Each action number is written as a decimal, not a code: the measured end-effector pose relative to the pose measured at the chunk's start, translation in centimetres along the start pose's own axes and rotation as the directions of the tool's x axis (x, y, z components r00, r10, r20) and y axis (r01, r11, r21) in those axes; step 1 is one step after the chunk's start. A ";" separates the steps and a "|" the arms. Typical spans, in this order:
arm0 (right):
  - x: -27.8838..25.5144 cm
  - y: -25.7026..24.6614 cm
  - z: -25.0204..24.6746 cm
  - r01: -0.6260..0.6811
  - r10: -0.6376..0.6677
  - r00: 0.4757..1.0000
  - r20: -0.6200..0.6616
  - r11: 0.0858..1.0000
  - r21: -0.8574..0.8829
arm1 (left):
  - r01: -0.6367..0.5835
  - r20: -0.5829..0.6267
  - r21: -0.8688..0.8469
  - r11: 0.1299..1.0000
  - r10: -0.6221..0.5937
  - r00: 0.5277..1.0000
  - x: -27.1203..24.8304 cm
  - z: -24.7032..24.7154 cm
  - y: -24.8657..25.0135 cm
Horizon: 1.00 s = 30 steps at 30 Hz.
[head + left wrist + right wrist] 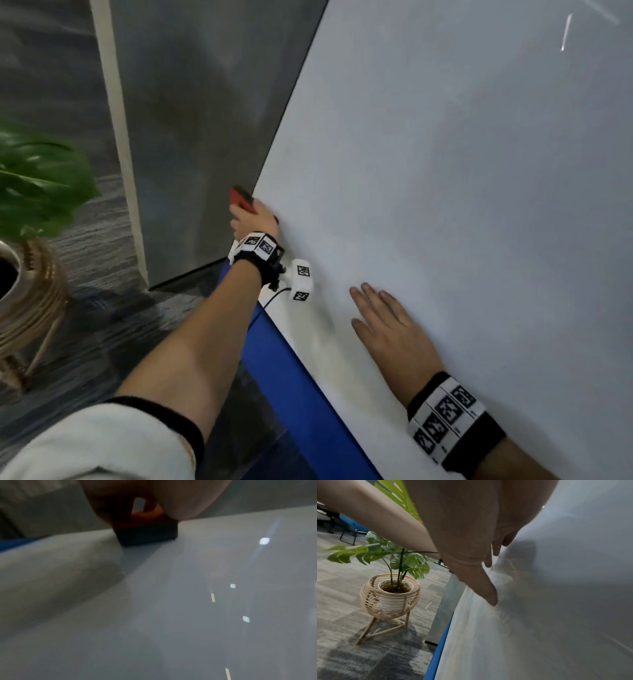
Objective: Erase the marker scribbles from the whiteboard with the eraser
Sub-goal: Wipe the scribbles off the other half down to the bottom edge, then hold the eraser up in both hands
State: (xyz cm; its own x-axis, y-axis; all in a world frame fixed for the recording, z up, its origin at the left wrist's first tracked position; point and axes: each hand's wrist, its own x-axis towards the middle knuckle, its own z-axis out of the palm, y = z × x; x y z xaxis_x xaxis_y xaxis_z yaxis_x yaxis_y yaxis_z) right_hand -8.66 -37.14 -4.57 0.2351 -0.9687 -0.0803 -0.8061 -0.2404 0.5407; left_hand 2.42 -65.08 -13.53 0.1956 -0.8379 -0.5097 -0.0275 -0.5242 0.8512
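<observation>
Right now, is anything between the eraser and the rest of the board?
Nothing visible. The left hand holds the eraser on the board at its edge. The right hand lies flat on the board lower down, the only thing a sweep could meet.

Whiteboard [462,205], white and glossy, with a blue edge [291,394] along its near side. Red eraser [241,200] is pressed to its left border by the left hand [253,219]. Right hand [387,329] is laid flat on the surface, fingers straight. Faint grey smudging is seen near the blue edge.
</observation>
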 end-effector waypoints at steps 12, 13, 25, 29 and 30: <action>-4.5 2.1 -5.0 -0.133 0.132 0.991 0.016 0.989 0.071 | -0.822 0.050 -0.037 0.568 0.823 0.566 -15.0 -1.8 11.3; -5.9 2.6 -5.7 -0.159 0.159 0.987 0.006 0.986 0.058 | -0.718 0.076 -0.015 0.696 0.717 0.693 -13.2 -2.5 10.5; -23.5 4.5 -10.3 -0.400 0.391 0.916 0.086 0.906 0.138 | -0.460 0.611 0.593 0.661 0.002 0.791 -23.3 -10.5 -10.0; -31.8 2.7 -11.3 -0.509 0.497 0.854 0.153 0.742 0.436 | -0.386 0.745 0.179 0.905 0.132 0.654 -35.2 -10.2 -11.9; -34.1 2.1 -11.5 -0.523 0.529 0.831 0.171 0.638 0.566 | -0.416 0.779 0.102 0.904 0.188 0.598 -38.6 -10.1 -11.9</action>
State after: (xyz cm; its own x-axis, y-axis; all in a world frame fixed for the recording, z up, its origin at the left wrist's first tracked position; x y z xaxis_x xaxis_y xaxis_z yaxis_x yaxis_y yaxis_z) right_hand -12.10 -3.94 8.96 -0.3241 -0.9430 0.0758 -0.9443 0.3176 -0.0867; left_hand 5.16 -25.01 -2.71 -0.6519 -0.7183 -0.2430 -0.2058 -0.1409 0.9684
